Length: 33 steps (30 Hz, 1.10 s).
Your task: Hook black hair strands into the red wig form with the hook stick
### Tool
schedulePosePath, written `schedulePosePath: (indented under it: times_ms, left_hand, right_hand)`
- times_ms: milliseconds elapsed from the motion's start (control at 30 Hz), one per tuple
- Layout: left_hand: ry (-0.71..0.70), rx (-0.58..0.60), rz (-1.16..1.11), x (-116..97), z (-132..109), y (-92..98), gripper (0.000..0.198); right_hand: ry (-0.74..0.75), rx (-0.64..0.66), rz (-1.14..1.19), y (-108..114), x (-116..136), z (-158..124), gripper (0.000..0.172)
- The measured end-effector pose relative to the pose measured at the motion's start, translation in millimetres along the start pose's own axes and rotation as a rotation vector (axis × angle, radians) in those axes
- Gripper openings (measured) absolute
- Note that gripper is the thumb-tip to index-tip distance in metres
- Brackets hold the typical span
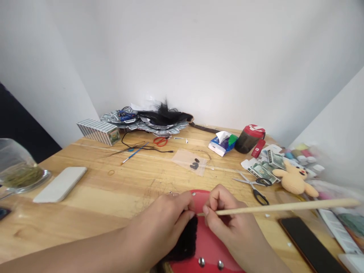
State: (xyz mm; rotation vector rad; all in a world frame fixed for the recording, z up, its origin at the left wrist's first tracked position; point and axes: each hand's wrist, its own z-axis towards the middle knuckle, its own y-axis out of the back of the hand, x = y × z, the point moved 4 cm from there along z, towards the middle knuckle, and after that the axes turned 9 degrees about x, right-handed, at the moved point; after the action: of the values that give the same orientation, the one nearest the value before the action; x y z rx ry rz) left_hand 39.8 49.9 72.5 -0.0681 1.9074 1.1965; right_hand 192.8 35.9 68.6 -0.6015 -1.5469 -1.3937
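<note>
While both hands meet over one red panel (212, 246) at the table's near edge: left hand (167, 223) pinches one black fuzzy patch (186, 242); right hand (227, 223) pinches one wooden stick (284, 207). Scissors, two pairs: black-handled scissors (257, 187), red-handled scissors (160, 141).

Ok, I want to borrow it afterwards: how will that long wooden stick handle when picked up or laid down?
The stick is probably stiff: it runs straight though the right hand holds only one end. Likely light, since a fingertip pinch carries it. Thin and seemingly round, it may roll on the table.
</note>
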Motion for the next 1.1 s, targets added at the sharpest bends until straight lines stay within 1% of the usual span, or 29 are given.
schedulePosePath:
  times_ms: [167, 300, 400, 500, 633, 700, 800, 867, 967, 1000, 1100]
  left_hand:
    - [0.021, 0.071, 0.129, 3, -3, -6.7, 0.02]
    - [-0.035, 0.084, 0.245, 2, -4, -9.2, 0.024]
    - [-0.095, 0.017, 0.293, 5, -6, -10.5, 0.024]
    - [-0.192, -0.047, 0.318, 9, -11, -12.9, 0.027]
    - [-0.33, -0.061, 0.444, 10, -18, -15.1, 0.024]
    - [-0.402, -0.081, 0.516, 8, -21, -13.8, 0.026]
    - [-0.483, -0.128, 0.597, 7, -25, -10.7, 0.027]
    - [-0.52, -0.195, 0.656, 7, -27, -8.2, 0.025]
    - [-0.606, -0.33, 0.71, 6, -30, -5.3, 0.045]
    - [-0.645, -0.357, 0.713, 6, -30, -5.3, 0.05]
    - [-0.778, -0.403, 0.708, 6, -30, -6.6, 0.053]
  right_hand:
    - [0.014, 0.035, 0.004, -2, -6, -1, 0.018]
    - [-0.009, 0.036, 0.016, -2, -4, -1, 0.017]
    - [-0.07, 0.006, 0.033, -2, -1, -2, 0.017]
    - [-0.113, -0.004, 0.054, -2, 2, -2, 0.016]
    - [-0.123, -0.013, 0.079, -3, 3, -2, 0.016]
    - [-0.131, -0.019, 0.083, -3, 2, -2, 0.017]
    - [-0.141, -0.027, 0.095, -3, 1, -2, 0.018]
    - [-0.143, -0.03, 0.106, -3, 0, -1, 0.018]
    - [-0.157, -0.032, 0.129, -2, -1, 0, 0.019]
    - [-0.161, -0.032, 0.137, -2, -1, 0, 0.019]
    - [-0.171, -0.025, 0.169, 0, -1, 2, 0.019]
